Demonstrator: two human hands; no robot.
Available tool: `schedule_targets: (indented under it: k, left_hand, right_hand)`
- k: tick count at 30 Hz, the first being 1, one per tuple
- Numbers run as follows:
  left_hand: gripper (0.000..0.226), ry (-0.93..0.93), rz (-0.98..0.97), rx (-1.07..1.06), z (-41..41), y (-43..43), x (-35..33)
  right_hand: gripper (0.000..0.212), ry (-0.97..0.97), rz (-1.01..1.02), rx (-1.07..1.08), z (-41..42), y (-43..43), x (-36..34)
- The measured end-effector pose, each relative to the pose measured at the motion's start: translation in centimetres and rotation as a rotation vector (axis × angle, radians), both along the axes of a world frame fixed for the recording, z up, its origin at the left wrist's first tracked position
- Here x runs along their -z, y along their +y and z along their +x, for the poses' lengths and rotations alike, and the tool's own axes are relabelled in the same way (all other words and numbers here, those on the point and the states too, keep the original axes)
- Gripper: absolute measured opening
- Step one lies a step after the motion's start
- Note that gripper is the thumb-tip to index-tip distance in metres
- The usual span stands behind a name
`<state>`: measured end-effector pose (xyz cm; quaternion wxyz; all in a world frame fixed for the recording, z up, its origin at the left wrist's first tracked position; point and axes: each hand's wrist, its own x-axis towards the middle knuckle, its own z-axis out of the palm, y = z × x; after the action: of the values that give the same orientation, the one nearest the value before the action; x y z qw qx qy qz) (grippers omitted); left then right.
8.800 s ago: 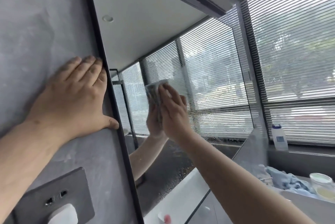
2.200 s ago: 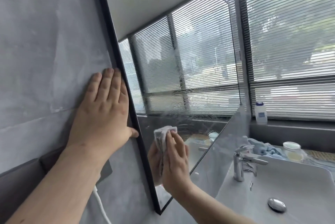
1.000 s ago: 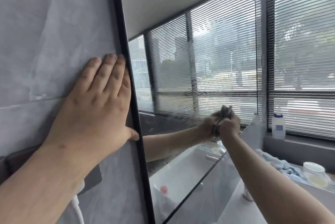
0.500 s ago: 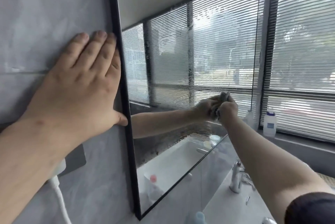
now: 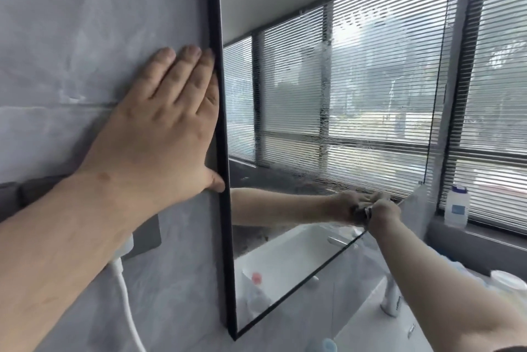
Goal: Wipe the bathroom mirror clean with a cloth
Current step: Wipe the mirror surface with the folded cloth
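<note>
The black-framed mirror (image 5: 285,23) hangs on the grey wall and reflects window blinds and the sink. A streaky wet band crosses its lower glass. My left hand (image 5: 159,137) lies flat on the wall, fingers straight, thumb touching the mirror's black frame. My right hand (image 5: 383,213) reaches far across to the mirror's lower right corner and grips a bunched grey cloth (image 5: 363,212) against the glass. Most of the cloth is hidden by my fingers and their reflection.
A white bottle (image 5: 456,206) stands on the dark window sill at the right. A chrome tap (image 5: 392,300) and white basin (image 5: 370,331) lie below my right arm. A white cable (image 5: 128,311) hangs from a wall socket under my left wrist. A white jar (image 5: 507,280) sits far right.
My right hand has moved the cloth down along the mirror's right side toward the lower right corner. My left hand stays flat on the wall by the frame.
</note>
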<state>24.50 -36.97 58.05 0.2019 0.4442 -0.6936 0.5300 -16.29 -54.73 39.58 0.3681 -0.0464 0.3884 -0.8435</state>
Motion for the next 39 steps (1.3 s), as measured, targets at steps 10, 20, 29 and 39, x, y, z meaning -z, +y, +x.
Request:
schedule_targets:
  k: [10,20,29,39]
  left_hand:
    - [0.145,0.035,0.049,-0.004,-0.2,0.2,0.0]
    - [0.145,0.028,0.063,-0.017,-0.1,0.4,-0.2]
    - [0.145,0.029,0.098,-0.019,0.0,0.5,-0.2]
    - [0.144,0.037,0.155,0.068,0.2,0.2,0.0]
  right_hand:
    - [0.026,0.689,-0.399,0.128,5.4,1.6,-15.6]
    - [0.037,1.648,-0.454,0.809,16.7,7.3,-11.3]
    - [0.042,1.955,-0.615,0.791,17.5,8.7,-8.8]
    - [0.046,1.259,-0.198,0.529,10.8,4.5,-23.1]
